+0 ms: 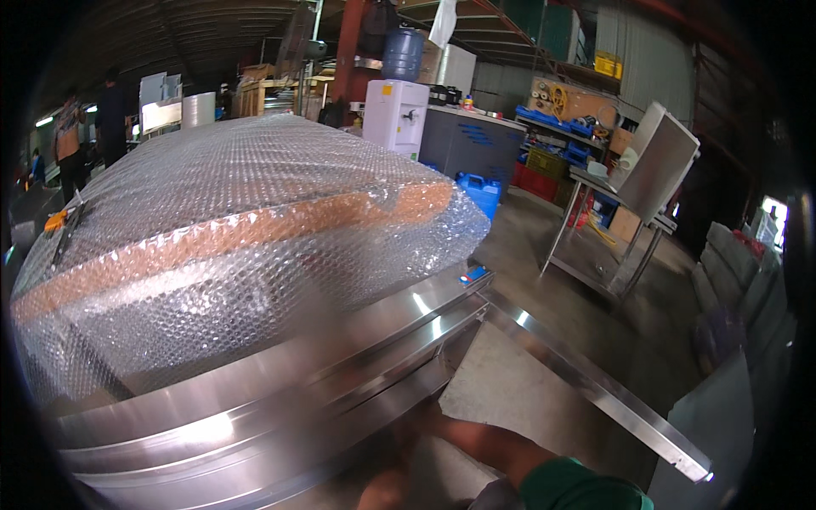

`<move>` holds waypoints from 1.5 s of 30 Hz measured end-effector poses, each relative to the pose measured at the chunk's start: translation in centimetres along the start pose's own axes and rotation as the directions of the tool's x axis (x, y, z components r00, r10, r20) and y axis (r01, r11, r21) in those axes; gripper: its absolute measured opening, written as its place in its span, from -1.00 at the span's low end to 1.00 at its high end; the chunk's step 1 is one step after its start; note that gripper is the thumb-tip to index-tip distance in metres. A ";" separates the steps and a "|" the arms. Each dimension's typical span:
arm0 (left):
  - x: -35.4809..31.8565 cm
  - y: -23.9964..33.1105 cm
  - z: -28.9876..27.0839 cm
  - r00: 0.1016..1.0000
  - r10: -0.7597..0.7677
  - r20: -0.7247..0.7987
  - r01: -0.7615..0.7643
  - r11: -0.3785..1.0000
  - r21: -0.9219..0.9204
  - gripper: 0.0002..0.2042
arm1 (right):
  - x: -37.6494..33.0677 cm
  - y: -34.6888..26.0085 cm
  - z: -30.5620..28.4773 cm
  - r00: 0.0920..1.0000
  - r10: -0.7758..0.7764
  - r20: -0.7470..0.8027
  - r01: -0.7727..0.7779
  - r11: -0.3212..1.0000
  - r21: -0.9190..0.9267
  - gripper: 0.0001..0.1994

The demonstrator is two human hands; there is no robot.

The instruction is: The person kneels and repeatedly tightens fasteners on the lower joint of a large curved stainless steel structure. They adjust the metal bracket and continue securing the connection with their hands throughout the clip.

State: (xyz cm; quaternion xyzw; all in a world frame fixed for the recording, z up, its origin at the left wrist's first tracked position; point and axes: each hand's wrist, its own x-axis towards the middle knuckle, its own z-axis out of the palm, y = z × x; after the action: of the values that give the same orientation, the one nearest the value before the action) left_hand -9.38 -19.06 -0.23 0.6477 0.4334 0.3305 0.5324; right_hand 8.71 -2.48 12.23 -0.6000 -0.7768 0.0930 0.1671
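My right arm, in a green sleeve (578,486), comes in from the lower right. It reaches left to the stainless steel frame or bench (204,429). My right hand (418,418) is dark and partly hidden at the steel's lower edge, so its fingers and anything in them cannot be made out. A patch of bare skin shows at the bottom edge; whether it is arm or leg is unclear. My left hand is not seen. On the steel rests a large slab in bubble wrap (255,170), with brown tape or board along its near edge. A small blue-and-red object (473,274) lies at the steel's corner.
A long steel bar (595,382) slants out to the right. Behind stand a white water dispenser (396,119), a blue jug (480,194), a dark counter (476,140) and a steel table (595,255) carrying a tilted metal box. An orange-handled tool (56,221) lies far left, near standing people.
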 end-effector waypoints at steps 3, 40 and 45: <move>1.2 0.9 -0.1 1.000 -0.010 0.001 0.010 1.000 0.011 -0.55 | 0.3 -0.7 0.6 0.990 0.129 -0.055 -0.122 0.985 0.120 -0.43; 15.1 5.8 1.8 0.831 0.155 -0.535 0.085 0.914 0.396 -0.63 | 0.4 0.5 2.4 0.997 -0.079 -0.010 0.078 0.997 -0.024 -0.54; 13.7 5.2 2.0 0.813 0.194 -0.549 0.079 0.897 0.435 -0.63 | 2.5 1.3 6.4 0.979 -0.186 -0.088 0.177 0.979 -0.096 -0.56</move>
State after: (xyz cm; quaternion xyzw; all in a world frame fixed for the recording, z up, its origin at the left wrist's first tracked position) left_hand -0.97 -7.63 3.92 0.6320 0.6171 0.4218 0.2046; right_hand 6.98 0.63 6.26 -0.5371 -0.8227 0.0138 0.1858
